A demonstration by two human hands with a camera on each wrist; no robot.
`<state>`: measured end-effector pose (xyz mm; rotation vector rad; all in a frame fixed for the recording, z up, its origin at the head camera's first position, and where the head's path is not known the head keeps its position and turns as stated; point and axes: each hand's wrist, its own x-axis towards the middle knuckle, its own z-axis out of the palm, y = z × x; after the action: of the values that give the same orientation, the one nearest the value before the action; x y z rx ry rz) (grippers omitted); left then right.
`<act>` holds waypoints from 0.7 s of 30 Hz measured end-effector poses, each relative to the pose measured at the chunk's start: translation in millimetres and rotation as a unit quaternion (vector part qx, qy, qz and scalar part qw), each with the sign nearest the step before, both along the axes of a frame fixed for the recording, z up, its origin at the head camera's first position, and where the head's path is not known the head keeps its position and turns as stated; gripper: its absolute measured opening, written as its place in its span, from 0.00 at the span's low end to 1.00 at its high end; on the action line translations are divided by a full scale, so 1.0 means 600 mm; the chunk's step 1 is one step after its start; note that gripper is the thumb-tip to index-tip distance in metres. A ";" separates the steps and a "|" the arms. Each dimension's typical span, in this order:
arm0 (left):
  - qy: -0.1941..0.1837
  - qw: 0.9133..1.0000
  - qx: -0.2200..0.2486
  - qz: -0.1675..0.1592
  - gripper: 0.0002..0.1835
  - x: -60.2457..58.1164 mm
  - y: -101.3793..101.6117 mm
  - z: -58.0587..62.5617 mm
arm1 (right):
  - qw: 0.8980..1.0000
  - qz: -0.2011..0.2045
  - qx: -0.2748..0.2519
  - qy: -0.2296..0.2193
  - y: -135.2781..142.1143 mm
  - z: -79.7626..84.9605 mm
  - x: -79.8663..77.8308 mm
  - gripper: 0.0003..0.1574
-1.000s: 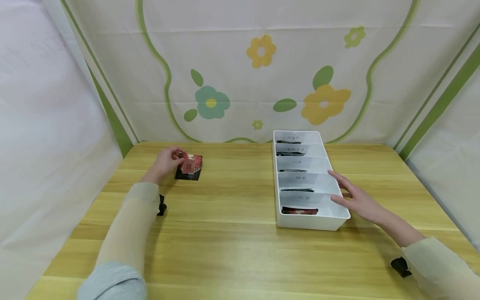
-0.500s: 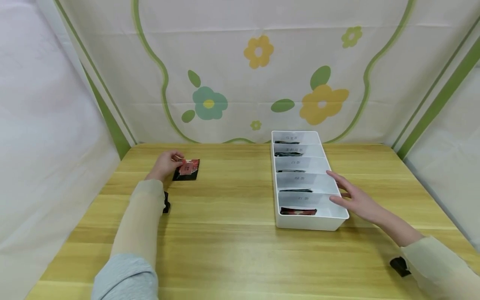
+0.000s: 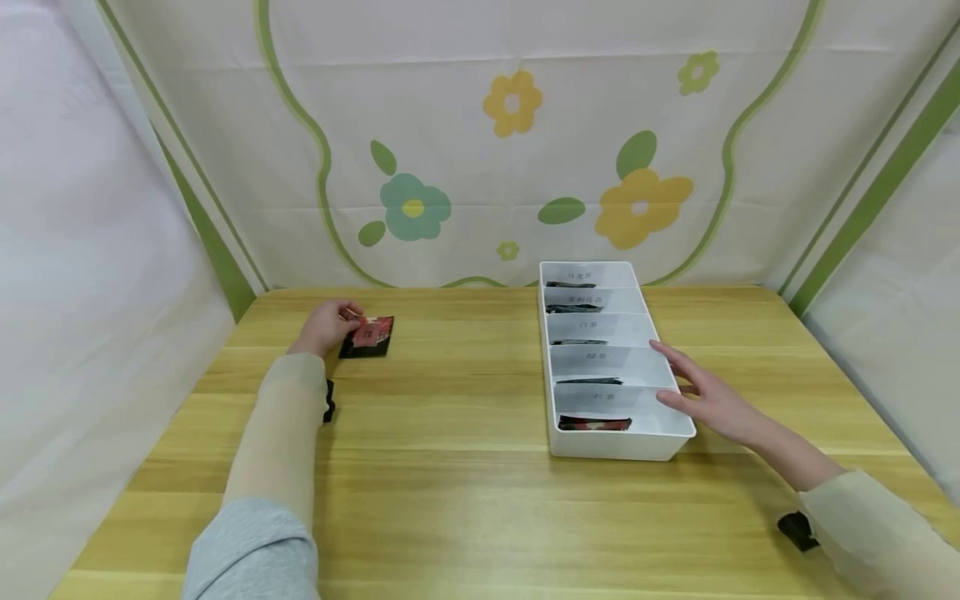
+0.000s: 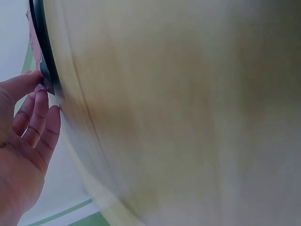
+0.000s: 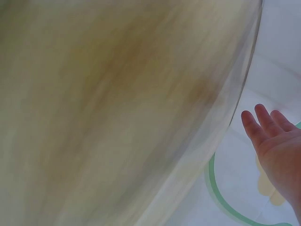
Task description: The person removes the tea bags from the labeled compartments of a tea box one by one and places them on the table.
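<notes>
At the back left of the table, my left hand [image 3: 325, 325] pinches the left edge of a red and black tea sachet [image 3: 378, 340] with a pale red label. The left wrist view shows the thumb and fingertips of that hand [image 4: 28, 127] meeting at a corner of the sachet [image 4: 43, 52]. To the right stands a white divided box [image 3: 622, 446] with thin sachets in its compartments. My right hand [image 3: 708, 400] is beside it, fingers spread and fingertips right at its right rim. In the right wrist view the right hand [image 5: 277, 146] has straight, relaxed fingers.
The box's compartments carry printed labels; red and black sachets [image 3: 595, 424] lie in the nearest one. A small black object [image 3: 329, 402] shows beside the left sleeve, another black piece [image 3: 798, 531] by the right sleeve. A flowered cloth [image 3: 450, 100] hangs behind the wooden table [image 3: 450, 500].
My left forearm has swung a little to the right, and the left hand has shifted slightly with the sachet, which has turned a little. The right hand keeps its place by the box.
</notes>
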<state>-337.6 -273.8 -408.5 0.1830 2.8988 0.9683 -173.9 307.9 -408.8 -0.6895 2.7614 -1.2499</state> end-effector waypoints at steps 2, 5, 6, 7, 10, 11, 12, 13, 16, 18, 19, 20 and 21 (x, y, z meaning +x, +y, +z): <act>-0.003 1.000 -0.002 0.003 0.10 -0.001 0.000 0.002 | 1.000 0.001 0.000 0.001 0.000 0.000 0.000 0.46; -0.008 1.000 -0.004 0.008 0.11 -0.004 0.001 0.003 | 1.000 0.002 -0.004 0.003 -0.001 -0.001 0.000 0.46; -0.009 1.000 -0.005 0.008 0.11 -0.004 0.001 0.003 | 1.000 0.002 -0.006 0.004 -0.002 -0.001 0.000 0.46; -0.010 1.000 -0.006 0.008 0.11 -0.004 0.002 0.004 | 1.000 0.002 -0.007 0.004 -0.002 -0.001 0.001 0.46; -0.008 1.000 -0.008 0.009 0.11 -0.005 0.002 0.003 | 1.000 0.003 -0.009 0.000 -0.003 0.000 0.001 0.46; -0.006 1.000 -0.009 0.010 0.11 -0.005 0.002 0.002 | 1.000 0.003 -0.010 -0.003 -0.003 0.000 0.001 0.46; -0.005 1.000 -0.009 0.010 0.11 -0.005 0.001 0.001 | 1.000 0.003 -0.010 -0.005 -0.003 0.000 0.001 0.46; -0.003 1.000 -0.007 0.011 0.11 -0.005 0.001 0.000 | 1.000 0.002 -0.010 -0.006 -0.003 0.000 0.001 0.46; 0.006 1.000 -0.007 0.009 0.11 -0.006 -0.001 -0.004 | 1.000 0.003 -0.010 -0.007 -0.002 0.000 0.000 0.46; 0.013 1.000 -0.007 0.007 0.10 -0.006 -0.003 -0.005 | 1.000 0.003 -0.008 -0.007 -0.001 0.000 0.000 0.46; 0.014 1.000 -0.006 0.006 0.10 -0.006 -0.004 -0.006 | 1.000 0.003 -0.008 -0.006 -0.001 0.000 -0.001 0.46; 0.015 1.000 -0.006 0.006 0.10 -0.007 -0.004 -0.006 | 1.000 0.003 -0.007 -0.008 -0.001 0.000 -0.001 0.46; 0.015 1.000 -0.004 0.006 0.10 -0.006 -0.004 -0.005 | 1.000 0.003 -0.007 -0.010 0.000 0.000 0.000 0.46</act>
<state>-341.3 -276.5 -411.6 0.1805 2.9331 0.9642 -174.1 307.6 -408.5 -0.6817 2.7363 -1.2697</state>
